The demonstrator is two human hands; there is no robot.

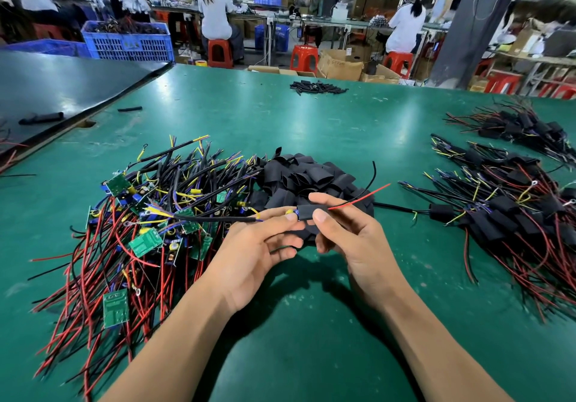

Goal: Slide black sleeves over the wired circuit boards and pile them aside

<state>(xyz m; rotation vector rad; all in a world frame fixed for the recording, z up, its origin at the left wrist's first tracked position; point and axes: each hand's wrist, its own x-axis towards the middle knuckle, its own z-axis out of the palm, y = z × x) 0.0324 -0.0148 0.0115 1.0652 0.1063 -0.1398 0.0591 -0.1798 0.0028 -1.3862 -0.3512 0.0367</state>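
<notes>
Holding one assembly between them in the centre of the frame, both hands are working over the green table mat (pixel 311 127). The right hand (pixel 349 239) is pinching a flat black sleeve of soft tubing (pixel 311 209) between thumb and forefinger, and one red and one black thin wire are coming out of its right end. The left hand (pixel 252 242) is pinching the other end, where a yellow and blue part of the wired circuit board (pixel 292 212) is showing at the sleeve mouth, with its black cable running to the left.

The step in hand seems to be the sliding itself: the board is almost covered, but not fully. The next move is probably asking for a short push until that part is hidden, with the wires kept straight.

Just behind the hands, a heap of empty black sleeves (pixel 308 177) is lying. At the left of the frame, the tangled pile of bare green boards with red and black wires (pixel 131 233) is waiting. At the right, the pile of finished sleeved boards (pixel 505 214) is lying, and the assembly should go there afterwards.
</notes>
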